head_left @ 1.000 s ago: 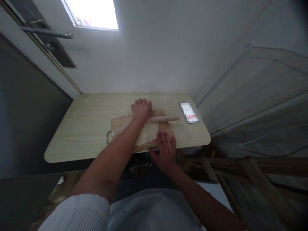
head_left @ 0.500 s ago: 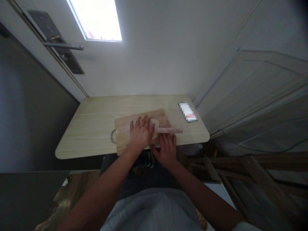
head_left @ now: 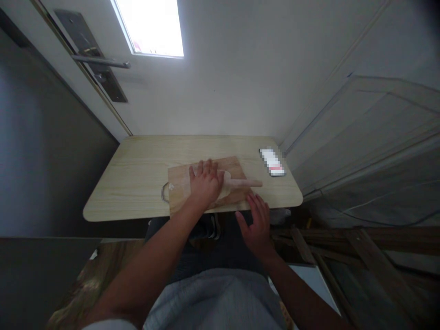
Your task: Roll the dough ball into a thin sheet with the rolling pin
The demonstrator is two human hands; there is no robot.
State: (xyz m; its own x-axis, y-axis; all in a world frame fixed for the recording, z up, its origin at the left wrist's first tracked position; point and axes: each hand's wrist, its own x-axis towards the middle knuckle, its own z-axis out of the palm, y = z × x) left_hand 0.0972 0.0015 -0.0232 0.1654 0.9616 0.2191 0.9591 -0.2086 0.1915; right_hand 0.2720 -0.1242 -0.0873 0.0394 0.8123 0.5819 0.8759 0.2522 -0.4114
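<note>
A wooden cutting board [head_left: 178,201] with a metal handle lies near the front edge of the table. Pale flattened dough [head_left: 225,190] rests on it, partly covered by my left hand. My left hand [head_left: 206,183] lies over the rolling pin [head_left: 245,183] and the dough, palm down, fingers stretched and spread. Sticking out to the right from beneath that hand, the pin passes beyond the board's edge. Just off the board's lower right corner is my right hand [head_left: 257,224], fingers apart and holding nothing. Its fingertips are close to the board; whether they touch it I cannot tell.
The light wooden table [head_left: 113,192] stands against a white door with a metal handle [head_left: 103,61] and a bright window. A phone [head_left: 272,162], its screen blurred out, lies at the table's right. Wooden beams [head_left: 326,238] are at lower right.
My right hand has moved right and slightly down, away from the dough and pin. My left hand has slid a little forward on the pin. The view has shifted slightly.
</note>
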